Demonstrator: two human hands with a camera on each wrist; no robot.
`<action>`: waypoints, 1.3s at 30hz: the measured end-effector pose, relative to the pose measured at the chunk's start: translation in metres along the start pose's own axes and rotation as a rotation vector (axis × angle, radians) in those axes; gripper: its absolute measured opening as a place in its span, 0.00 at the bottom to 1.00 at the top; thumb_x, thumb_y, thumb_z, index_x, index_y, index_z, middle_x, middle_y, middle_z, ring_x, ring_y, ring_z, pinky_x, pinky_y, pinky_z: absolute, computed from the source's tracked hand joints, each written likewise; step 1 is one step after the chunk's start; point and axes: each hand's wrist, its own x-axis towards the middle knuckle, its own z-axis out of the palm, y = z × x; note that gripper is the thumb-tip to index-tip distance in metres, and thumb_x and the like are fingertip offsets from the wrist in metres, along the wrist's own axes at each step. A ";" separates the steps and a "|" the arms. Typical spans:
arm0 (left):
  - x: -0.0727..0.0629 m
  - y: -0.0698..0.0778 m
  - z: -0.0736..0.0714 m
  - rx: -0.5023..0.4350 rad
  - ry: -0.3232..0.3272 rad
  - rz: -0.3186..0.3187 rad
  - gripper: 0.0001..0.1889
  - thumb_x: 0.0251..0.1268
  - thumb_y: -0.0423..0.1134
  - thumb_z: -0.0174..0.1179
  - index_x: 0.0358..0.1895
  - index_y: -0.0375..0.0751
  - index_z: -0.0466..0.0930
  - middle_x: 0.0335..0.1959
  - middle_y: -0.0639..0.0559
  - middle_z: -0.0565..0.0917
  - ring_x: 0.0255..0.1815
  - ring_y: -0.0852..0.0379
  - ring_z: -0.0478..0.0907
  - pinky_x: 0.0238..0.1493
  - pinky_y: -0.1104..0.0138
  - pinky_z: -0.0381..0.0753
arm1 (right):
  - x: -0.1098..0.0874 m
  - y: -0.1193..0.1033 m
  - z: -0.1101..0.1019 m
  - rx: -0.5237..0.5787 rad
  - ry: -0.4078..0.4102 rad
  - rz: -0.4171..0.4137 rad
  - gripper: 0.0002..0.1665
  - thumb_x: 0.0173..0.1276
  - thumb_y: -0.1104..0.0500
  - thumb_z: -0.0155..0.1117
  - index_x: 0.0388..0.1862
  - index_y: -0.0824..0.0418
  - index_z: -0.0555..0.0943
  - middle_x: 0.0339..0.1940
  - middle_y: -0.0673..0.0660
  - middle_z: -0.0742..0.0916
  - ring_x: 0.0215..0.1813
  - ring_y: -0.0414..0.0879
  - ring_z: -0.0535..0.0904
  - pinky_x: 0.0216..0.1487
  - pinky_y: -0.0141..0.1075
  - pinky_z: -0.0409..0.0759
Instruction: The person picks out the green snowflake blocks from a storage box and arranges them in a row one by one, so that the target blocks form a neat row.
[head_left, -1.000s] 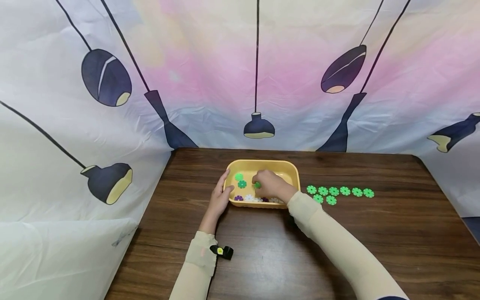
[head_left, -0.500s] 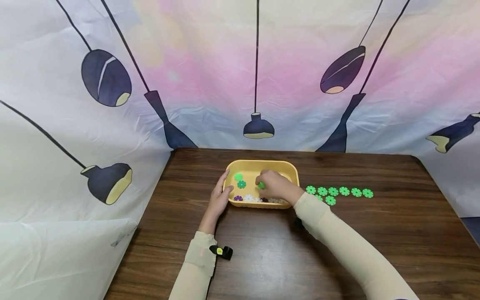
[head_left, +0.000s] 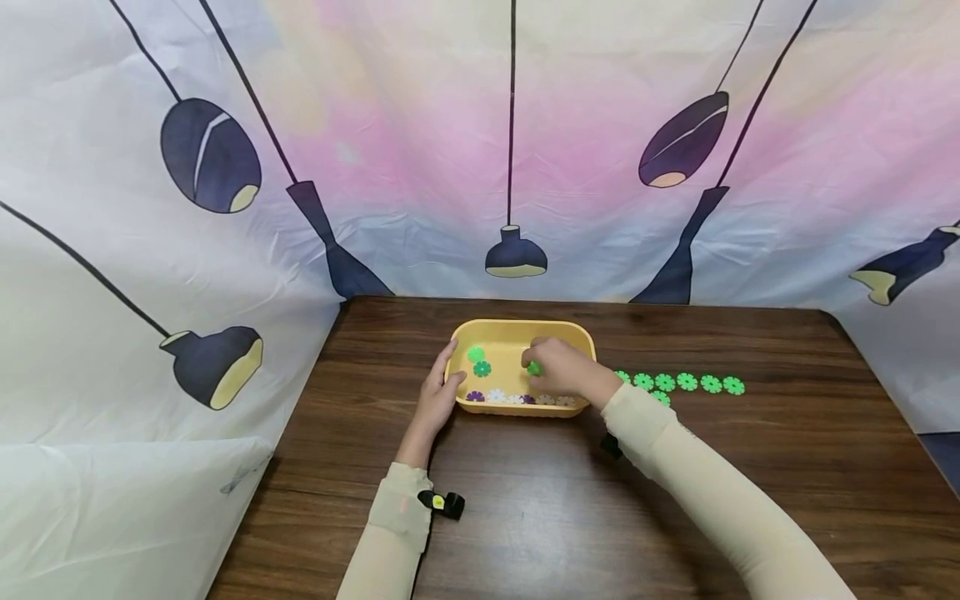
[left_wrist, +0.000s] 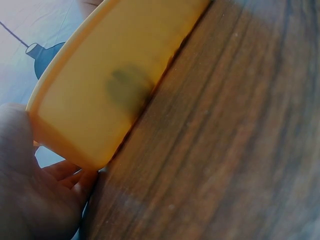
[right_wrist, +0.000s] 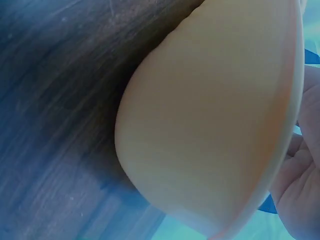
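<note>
A yellow plastic tray point(head_left: 517, 323) stands on the table. My left hand point(head_left: 437, 397) grips its left end, thumb at the rim; the left wrist view shows the fingers point(left_wrist: 70, 172) around the corner. Inside the tray my right hand point(head_left: 561, 367) pinches a green snowflake disc point(head_left: 533, 368), partly hidden by the fingers. In the right wrist view the tray wall point(right_wrist: 210, 110) hides the fingertips. A light green disc point(head_left: 476, 355) and a darker green disc point(head_left: 482, 369) lie in the tray's left part. White discs point(head_left: 496, 396) and purple discs point(head_left: 475, 397) lie along its near side.
Right of the tray, several green discs point(head_left: 687, 382) lie on the dark wooden table point(head_left: 750, 467) in a row, with more just in front, partly covered by my right wrist. A curtain printed with lamps point(head_left: 420, 167) hangs behind the table.
My right hand has slid rightward inside the tray with the green disc between its fingers, and its forearm has shifted right. The left hand has kept its grip on the tray.
</note>
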 end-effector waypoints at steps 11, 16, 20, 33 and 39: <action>0.001 -0.002 0.000 -0.008 -0.006 -0.001 0.32 0.80 0.30 0.51 0.83 0.38 0.59 0.85 0.39 0.57 0.85 0.39 0.50 0.82 0.42 0.49 | -0.006 0.001 -0.009 -0.045 0.014 -0.036 0.12 0.66 0.66 0.73 0.48 0.67 0.89 0.43 0.60 0.87 0.41 0.50 0.85 0.44 0.42 0.86; 0.002 -0.002 0.000 -0.015 -0.003 0.013 0.32 0.80 0.29 0.51 0.83 0.37 0.59 0.85 0.38 0.58 0.85 0.39 0.50 0.82 0.43 0.49 | -0.011 0.001 -0.011 -0.058 0.006 -0.049 0.13 0.66 0.66 0.72 0.49 0.67 0.89 0.42 0.59 0.86 0.40 0.48 0.84 0.42 0.40 0.85; 0.002 -0.003 0.001 -0.020 -0.008 0.018 0.32 0.80 0.28 0.50 0.84 0.36 0.58 0.85 0.39 0.57 0.86 0.40 0.49 0.83 0.44 0.49 | -0.016 0.001 -0.012 -0.066 0.000 -0.053 0.13 0.66 0.66 0.72 0.49 0.67 0.89 0.42 0.59 0.86 0.39 0.47 0.83 0.42 0.39 0.85; -0.001 -0.002 0.001 -0.008 0.000 0.007 0.32 0.79 0.30 0.51 0.83 0.37 0.59 0.85 0.39 0.58 0.85 0.39 0.50 0.82 0.42 0.50 | -0.033 0.005 -0.021 -0.060 0.016 -0.090 0.13 0.64 0.67 0.72 0.47 0.68 0.89 0.41 0.59 0.86 0.41 0.50 0.84 0.42 0.42 0.86; -0.001 -0.001 0.002 -0.010 0.006 0.012 0.32 0.79 0.28 0.51 0.83 0.36 0.59 0.85 0.38 0.58 0.85 0.39 0.50 0.82 0.43 0.49 | -0.046 0.013 -0.033 -0.015 0.047 -0.059 0.14 0.63 0.69 0.71 0.48 0.68 0.89 0.42 0.59 0.86 0.39 0.48 0.84 0.41 0.43 0.85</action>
